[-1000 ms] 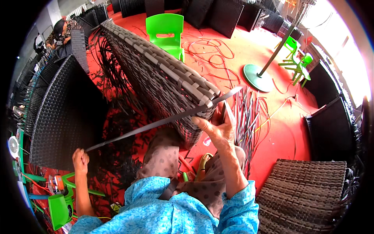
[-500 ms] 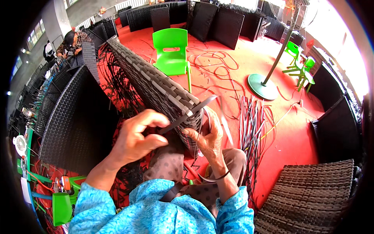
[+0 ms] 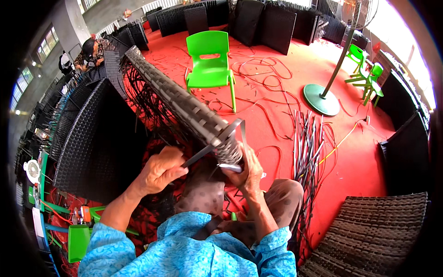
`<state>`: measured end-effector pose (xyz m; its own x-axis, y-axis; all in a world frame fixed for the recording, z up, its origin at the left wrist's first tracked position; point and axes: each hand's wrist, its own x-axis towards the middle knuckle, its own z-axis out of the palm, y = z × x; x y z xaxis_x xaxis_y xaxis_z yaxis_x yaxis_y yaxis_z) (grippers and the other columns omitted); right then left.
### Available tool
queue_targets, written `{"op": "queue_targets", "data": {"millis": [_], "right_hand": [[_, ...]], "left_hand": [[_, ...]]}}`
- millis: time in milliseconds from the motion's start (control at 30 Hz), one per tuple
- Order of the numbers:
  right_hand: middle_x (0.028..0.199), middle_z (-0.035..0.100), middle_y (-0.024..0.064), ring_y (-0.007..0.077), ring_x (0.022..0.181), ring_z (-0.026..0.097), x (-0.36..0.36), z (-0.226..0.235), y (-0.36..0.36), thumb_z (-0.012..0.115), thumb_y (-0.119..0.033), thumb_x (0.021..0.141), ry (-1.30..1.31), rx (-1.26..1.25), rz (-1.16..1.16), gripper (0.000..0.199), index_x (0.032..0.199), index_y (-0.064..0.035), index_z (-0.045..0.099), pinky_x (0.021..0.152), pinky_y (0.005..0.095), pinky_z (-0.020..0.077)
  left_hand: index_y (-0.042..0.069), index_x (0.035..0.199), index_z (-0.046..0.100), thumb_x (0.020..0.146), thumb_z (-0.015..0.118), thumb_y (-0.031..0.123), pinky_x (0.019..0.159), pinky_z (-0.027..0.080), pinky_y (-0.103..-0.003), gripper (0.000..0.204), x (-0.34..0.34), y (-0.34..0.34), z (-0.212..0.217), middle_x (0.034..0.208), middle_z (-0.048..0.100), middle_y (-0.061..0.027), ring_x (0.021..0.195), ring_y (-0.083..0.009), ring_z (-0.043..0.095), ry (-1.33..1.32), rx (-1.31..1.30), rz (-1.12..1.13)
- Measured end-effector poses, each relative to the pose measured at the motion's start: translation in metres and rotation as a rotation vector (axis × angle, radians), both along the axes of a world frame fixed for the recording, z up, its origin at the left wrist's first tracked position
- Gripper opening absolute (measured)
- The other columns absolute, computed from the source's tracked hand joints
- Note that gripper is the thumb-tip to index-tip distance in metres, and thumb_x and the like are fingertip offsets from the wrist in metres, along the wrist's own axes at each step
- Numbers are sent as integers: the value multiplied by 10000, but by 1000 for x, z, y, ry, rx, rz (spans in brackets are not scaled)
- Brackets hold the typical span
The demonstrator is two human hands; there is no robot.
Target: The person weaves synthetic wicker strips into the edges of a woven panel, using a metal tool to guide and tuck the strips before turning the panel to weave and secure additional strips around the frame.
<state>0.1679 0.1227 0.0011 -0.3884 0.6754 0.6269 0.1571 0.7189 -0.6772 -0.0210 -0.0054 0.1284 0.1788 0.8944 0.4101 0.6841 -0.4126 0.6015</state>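
Note:
A long woven plastic-rattan panel [image 3: 184, 99] in grey-brown slants from the upper left down to my knees, its narrow edge facing up. Across its near end loops a flat dark strip [image 3: 198, 155]. My left hand [image 3: 161, 170] pinches one end of this strip to the left of the panel. At the panel's near corner, my right hand [image 3: 249, 171] is closed round the end, beside the strip's other side. Near its thumb shows a shiny pale piece [image 3: 230, 167], too small to name. Loose dark strands [image 3: 143, 99] hang from the panel's left side.
Ahead stands a green chair [image 3: 208, 64]. To the right are a fan's round base [image 3: 321, 99], a bundle of loose strips [image 3: 307, 152] and a woven panel [image 3: 369, 231]. A dark woven piece [image 3: 97, 143] stands left. Another person [image 3: 93, 51] works far left. Red cables cross the floor.
My left hand has closed on the strip and drawn back left and down. My right hand has turned in toward the panel's end. The strip's loop now stands more upright.

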Motion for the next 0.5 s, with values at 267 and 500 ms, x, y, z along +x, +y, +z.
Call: {"op": "queue_targets", "data": {"millis": [267,500], "right_hand": [[1142,596,136,312,1001,591,-2,-5,12,808,-218,578,74,71,-29,681,1185,-68,536,838,387,491],[1067,614,127,321,942,596,-3,-7,6,786,-211,596,83,66,-15,592,1124,-56,569,814,404,482]], "left_hand": [[67,668,510,883,529,235,734,405,-425,273,-94,-174,-179,641,558,-75,681,-298,558,188,-278,514],[20,878,592,911,547,336,842,438,-342,321,-40,-105,-101,882,608,-118,851,-237,599,54,-92,384]]}}
